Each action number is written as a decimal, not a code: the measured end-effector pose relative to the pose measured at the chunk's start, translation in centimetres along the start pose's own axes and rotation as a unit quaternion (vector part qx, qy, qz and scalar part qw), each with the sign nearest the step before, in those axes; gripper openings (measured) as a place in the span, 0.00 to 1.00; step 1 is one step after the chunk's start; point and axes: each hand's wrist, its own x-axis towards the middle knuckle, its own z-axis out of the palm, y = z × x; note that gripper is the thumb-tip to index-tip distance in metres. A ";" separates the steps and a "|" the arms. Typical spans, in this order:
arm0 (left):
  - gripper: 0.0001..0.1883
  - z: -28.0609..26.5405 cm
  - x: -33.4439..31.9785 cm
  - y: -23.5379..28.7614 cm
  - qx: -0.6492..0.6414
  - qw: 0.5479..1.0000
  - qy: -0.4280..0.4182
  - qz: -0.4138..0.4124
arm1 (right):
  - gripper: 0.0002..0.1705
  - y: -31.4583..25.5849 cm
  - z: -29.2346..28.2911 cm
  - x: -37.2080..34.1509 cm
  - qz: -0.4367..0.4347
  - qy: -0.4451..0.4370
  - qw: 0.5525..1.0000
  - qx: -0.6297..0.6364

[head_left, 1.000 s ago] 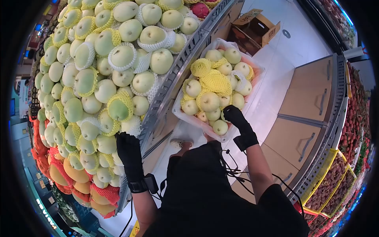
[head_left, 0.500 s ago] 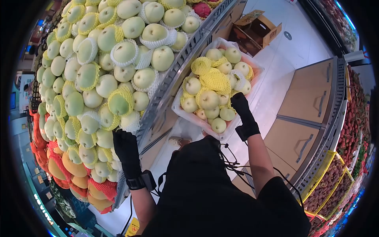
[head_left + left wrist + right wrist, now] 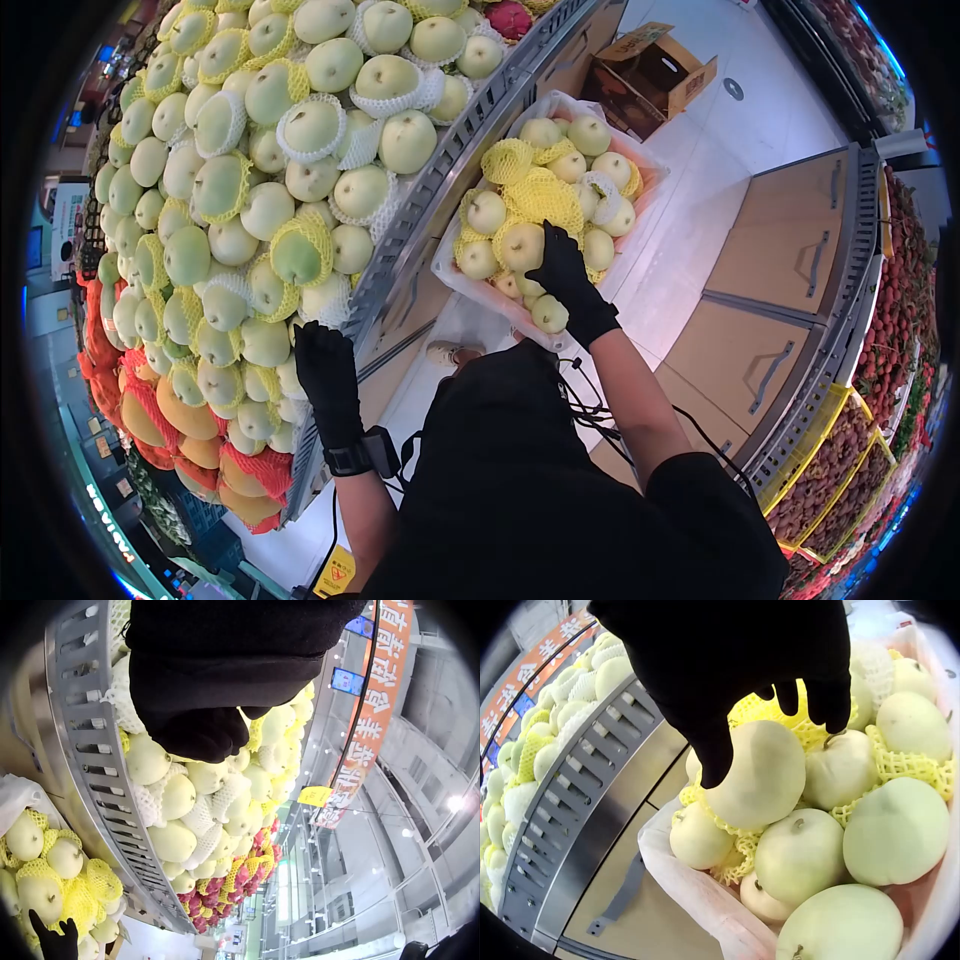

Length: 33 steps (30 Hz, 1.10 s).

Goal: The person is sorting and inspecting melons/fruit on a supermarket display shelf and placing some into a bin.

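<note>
My gloved right hand (image 3: 563,282) is over a plastic-lined box (image 3: 452,278) of pale green pears, fingers spread. In the right wrist view, the thumb lies along one side of a round pear (image 3: 756,778), while the other fingers reach over its far side. Loose yellow foam nets (image 3: 545,195) lie among the pears. My gloved left hand (image 3: 326,368) is at the near edge of the big pear display (image 3: 267,211), fingers loosely curled. The left wrist view shows nothing held in that hand (image 3: 202,735), with pears beneath and beyond it.
A grey slotted rail (image 3: 420,205) borders the display, beside the box. An open cardboard carton (image 3: 640,85) stands on the floor behind. Wooden cabinets (image 3: 770,240) line the right side under another fruit stand. Black cables (image 3: 600,425) hang near my waist.
My right hand shifts from the box's right side leftward onto a pear, its curled fingers now spread. The left hand stays at the display edge with only slight movement.
</note>
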 end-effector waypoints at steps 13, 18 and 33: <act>0.12 -1.9 -1.4 0.1 -0.021 0.999 -0.020 0.019 | 0.62 -3.2 2.6 2.6 0.032 -0.082 0.985 -0.150; 0.12 -1.1 -1.8 0.2 -0.011 1.000 -0.003 0.029 | 0.57 -2.7 3.6 2.3 0.048 -0.036 0.988 -0.144; 0.12 -1.6 -0.9 0.4 0.005 0.999 -0.040 0.028 | 0.57 -2.9 -0.9 0.4 -0.019 0.058 0.989 0.137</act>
